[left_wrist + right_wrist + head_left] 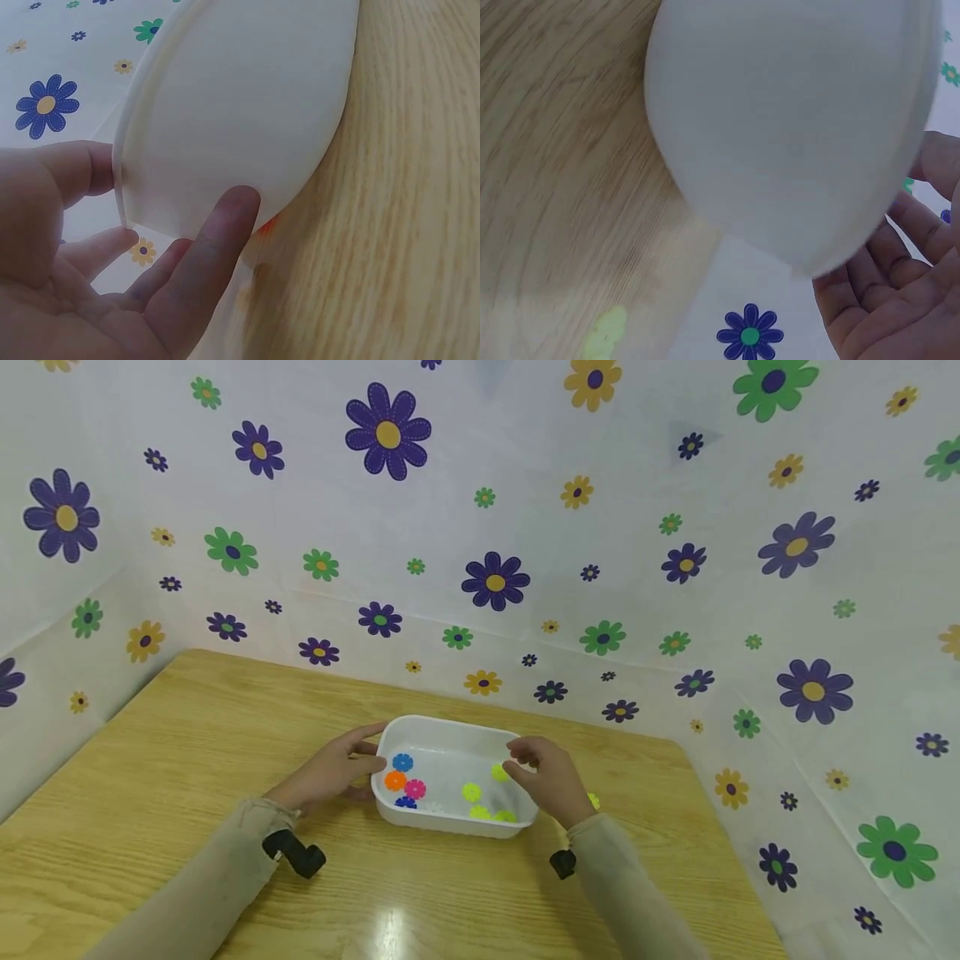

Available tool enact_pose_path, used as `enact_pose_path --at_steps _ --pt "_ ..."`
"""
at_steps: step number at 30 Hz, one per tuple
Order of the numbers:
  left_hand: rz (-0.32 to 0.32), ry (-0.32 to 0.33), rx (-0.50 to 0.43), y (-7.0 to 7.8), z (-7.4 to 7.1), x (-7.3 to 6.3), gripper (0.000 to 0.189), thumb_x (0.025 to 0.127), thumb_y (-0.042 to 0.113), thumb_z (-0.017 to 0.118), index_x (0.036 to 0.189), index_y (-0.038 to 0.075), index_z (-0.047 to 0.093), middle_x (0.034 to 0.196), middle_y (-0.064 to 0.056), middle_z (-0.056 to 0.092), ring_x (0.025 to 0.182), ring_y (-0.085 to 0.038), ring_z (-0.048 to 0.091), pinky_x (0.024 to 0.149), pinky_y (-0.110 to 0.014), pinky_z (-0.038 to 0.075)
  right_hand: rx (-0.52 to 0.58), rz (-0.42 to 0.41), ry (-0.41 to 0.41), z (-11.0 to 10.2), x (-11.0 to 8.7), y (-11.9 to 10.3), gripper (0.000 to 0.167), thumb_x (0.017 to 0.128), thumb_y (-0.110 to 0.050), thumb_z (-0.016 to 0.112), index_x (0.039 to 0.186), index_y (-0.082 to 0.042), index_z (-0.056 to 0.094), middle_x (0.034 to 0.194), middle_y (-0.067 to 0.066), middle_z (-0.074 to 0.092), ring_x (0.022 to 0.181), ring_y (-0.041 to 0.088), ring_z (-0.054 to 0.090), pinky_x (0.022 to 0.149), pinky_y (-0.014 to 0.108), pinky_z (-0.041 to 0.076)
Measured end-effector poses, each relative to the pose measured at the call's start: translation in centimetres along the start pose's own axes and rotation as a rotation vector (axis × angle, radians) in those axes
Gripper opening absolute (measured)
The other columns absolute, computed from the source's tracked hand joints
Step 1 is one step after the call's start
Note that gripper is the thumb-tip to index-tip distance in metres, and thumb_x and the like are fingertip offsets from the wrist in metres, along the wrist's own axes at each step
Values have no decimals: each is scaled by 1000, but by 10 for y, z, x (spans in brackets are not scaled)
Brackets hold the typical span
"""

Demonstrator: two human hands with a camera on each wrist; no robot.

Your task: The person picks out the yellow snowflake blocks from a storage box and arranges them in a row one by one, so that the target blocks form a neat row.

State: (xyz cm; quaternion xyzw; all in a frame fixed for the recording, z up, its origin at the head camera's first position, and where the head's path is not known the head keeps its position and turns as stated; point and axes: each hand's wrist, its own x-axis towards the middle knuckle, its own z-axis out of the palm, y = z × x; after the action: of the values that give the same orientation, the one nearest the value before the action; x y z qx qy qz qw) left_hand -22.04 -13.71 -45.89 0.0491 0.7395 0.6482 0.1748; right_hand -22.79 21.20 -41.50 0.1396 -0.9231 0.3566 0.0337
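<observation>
A white plastic tub (442,827) stands on the table and holds several small flower-shaped plastic pieces. On its left side are a blue piece (402,762), an orange piece (395,781), a pink piece (415,789) and a dark blue one, partly hidden. Yellow pieces (471,792) lie toward the right. My left hand (333,768) grips the tub's left end, thumb over the rim (118,172) and fingers against the outer wall. My right hand (547,777) hovers over the right end with loosely bent fingers (922,225); I see nothing between them.
The wooden table (225,718) extends around the tub. A yellow piece (593,801) lies on it just right of my right hand. Flower-printed white sheeting (435,527) rises behind the table and along both sides.
</observation>
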Motion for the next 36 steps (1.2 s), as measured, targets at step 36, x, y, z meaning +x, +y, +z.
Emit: enact_pose_path --at_steps 36 --pt "4 -12 -12 -1 -2 0 66 104 18 63 162 23 33 144 -24 45 115 -36 63 84 -45 64 -414 34 -374 47 20 -12 26 89 -32 81 110 -17 76 89 -8 64 83 12 58 80 32 54"
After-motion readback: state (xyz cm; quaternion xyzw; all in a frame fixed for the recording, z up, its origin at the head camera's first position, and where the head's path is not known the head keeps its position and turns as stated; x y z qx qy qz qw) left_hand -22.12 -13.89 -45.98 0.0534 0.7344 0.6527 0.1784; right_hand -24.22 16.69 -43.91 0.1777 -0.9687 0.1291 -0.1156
